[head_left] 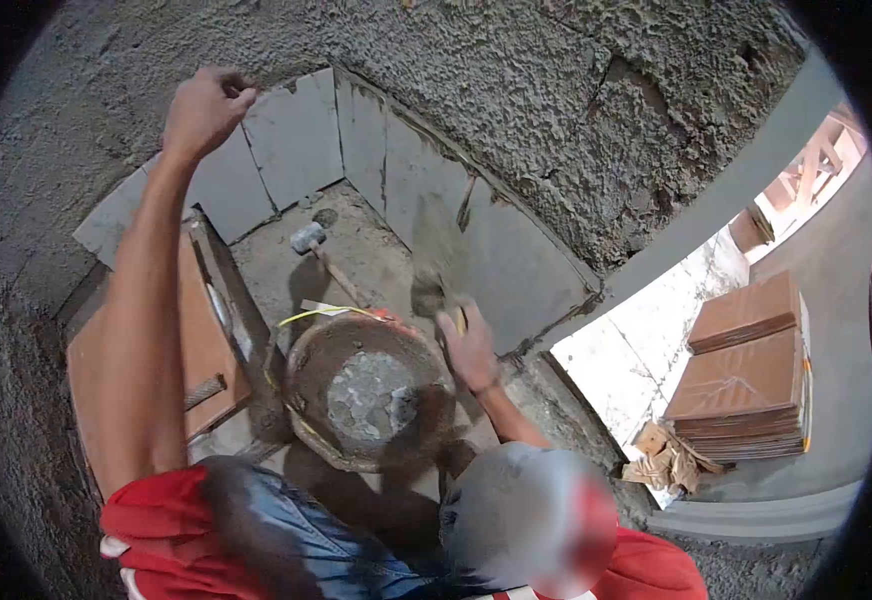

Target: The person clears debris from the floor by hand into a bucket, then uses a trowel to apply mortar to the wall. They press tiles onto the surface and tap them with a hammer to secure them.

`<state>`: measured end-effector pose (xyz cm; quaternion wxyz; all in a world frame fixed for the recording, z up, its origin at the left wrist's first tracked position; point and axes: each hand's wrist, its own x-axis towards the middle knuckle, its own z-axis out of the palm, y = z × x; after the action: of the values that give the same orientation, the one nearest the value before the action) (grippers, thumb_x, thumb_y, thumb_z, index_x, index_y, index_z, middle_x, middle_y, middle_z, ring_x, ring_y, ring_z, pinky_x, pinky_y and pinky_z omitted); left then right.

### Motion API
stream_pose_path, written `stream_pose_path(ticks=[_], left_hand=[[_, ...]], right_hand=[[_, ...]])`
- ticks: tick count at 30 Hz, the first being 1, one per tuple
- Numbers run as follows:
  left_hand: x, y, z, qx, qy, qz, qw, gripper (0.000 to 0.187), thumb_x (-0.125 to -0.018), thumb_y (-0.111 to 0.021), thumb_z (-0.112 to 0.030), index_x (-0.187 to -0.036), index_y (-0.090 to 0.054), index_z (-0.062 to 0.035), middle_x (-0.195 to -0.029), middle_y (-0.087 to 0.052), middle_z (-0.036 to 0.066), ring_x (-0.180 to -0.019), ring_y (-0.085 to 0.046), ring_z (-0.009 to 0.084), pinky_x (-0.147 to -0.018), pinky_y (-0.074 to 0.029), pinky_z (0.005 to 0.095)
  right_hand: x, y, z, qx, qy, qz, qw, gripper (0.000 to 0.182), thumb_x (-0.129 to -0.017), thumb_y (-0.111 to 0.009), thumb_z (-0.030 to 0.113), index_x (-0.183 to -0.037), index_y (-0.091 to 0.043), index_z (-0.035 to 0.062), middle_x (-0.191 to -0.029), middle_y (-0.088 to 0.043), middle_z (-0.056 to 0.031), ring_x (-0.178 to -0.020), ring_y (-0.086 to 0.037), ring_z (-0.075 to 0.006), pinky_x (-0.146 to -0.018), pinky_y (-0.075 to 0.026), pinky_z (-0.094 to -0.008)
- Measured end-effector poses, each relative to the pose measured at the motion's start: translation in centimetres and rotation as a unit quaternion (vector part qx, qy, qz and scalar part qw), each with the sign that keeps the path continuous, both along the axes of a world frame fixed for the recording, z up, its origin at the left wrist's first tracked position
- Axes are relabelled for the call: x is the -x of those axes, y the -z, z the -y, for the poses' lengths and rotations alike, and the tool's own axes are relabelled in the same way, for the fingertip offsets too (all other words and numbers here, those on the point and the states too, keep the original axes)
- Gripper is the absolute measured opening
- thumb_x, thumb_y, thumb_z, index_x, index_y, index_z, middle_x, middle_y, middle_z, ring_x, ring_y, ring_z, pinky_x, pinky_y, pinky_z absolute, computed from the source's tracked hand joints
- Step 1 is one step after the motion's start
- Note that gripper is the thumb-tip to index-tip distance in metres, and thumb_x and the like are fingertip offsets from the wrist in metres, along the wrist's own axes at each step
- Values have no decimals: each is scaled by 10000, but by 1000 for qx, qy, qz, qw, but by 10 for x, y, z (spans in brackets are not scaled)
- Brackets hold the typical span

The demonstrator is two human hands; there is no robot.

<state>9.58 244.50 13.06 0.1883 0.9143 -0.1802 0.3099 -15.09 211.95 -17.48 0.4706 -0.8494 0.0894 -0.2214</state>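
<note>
My right hand (pixel 473 350) is closed around the handle of a trowel (pixel 438 245). Its grey blade is smeared by motion and points up in front of the wall tiles (pixel 406 165). Just left of that hand stands a round bucket (pixel 299 350), with grey mortar (pixel 371 395) in its bottom. My left hand (pixel 206 112) is raised at the top edge of the left row of tiles (pixel 291 135), fingers curled together; what they hold, if anything, is hidden. A mallet (pixel 308 238) with a pale head lies on the floor behind the bucket.
Brown tiles or boards (pixel 201 345) lean at left, under my left arm. Rough plaster (pixel 556 120) covers the wall above the tiles. Stacks of brown tiles (pixel 741 375) stand at right, beside crumpled brown paper (pixel 671 460). A yellow-green strap (pixel 321 312) lies by the bucket's rim.
</note>
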Motion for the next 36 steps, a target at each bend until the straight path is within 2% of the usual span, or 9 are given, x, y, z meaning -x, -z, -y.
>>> stream_pose_path(ticks=[1,3,5,7,12,18,22,26,36], left_hand=[[-7,10,-7,-3,-2,5,1000,282,-871,-714,-232,-1048,-772,-20,-919,-773,169,-784,-749,259,-715,-586,373],[-25,40,-17,392,-34,-165,905,264,-892,-686,-231,-975,-767,6,-848,-763,144,-676,-731,191,-619,-573,332],[-38,97,-27,445,3,-185,876,270,-899,-673,-239,-902,-747,20,-767,-732,105,-586,-696,147,-545,-549,299],[-29,127,-40,250,-39,-237,938,255,-888,-680,-234,-865,-723,17,-703,-692,83,-564,-692,173,-526,-551,310],[-25,189,-68,305,-72,-331,890,218,-874,-704,-203,-829,-718,10,-698,-687,91,-576,-707,194,-512,-560,329],[-39,237,-110,268,-77,-327,903,190,-926,-697,-154,-865,-712,26,-733,-697,88,-578,-678,193,-501,-519,330],[-21,233,-119,241,-83,-312,915,177,-944,-683,-142,-879,-693,23,-717,-677,78,-563,-653,188,-482,-497,330],[9,205,-103,342,-86,-330,876,144,-962,-675,-120,-913,-627,7,-699,-637,66,-538,-627,191,-463,-478,327],[-18,244,-137,270,-102,-325,900,156,-955,-691,-154,-921,-663,-5,-703,-652,83,-558,-644,215,-491,-509,383]], right_hand=[[-20,-6,-9,-12,-10,33,999,439,-944,-696,338,-1218,-616,5,-1025,-679,-288,-980,-660,-460,-850,-514,-486],[-45,-16,-17,1,-15,-8,1000,449,-945,-695,346,-1224,-613,2,-1027,-678,-287,-988,-659,-459,-852,-515,-485],[-61,-19,-21,12,-18,-50,998,460,-946,-693,353,-1229,-610,0,-1028,-677,-285,-996,-658,-457,-854,-515,-484],[-73,-17,-19,-4,-29,-30,999,471,-948,-686,363,-1234,-605,-3,-1045,-682,-280,-1006,-656,-454,-866,-508,-486],[-128,-1,-18,-41,-27,4,999,482,-948,-679,362,-1236,-598,-16,-1098,-681,-284,-1042,-650,-471,-906,-502,-498],[-173,-17,-41,-96,-16,-6,995,464,-937,-692,336,-1215,-589,-20,-1137,-662,-297,-1102,-626,-483,-942,-493,-502],[-188,-13,-52,-80,24,66,994,473,-930,-710,320,-1225,-588,-28,-1134,-657,-299,-1102,-625,-474,-950,-487,-494],[-177,10,-54,-64,57,118,989,484,-942,-699,323,-1237,-585,-44,-1141,-651,-299,-1101,-628,-456,-951,-479,-482],[-114,-8,-40,-48,85,72,993,471,-953,-688,322,-1223,-585,-50,-1062,-662,-274,-1029,-643,-443,-914,-489,-472]])
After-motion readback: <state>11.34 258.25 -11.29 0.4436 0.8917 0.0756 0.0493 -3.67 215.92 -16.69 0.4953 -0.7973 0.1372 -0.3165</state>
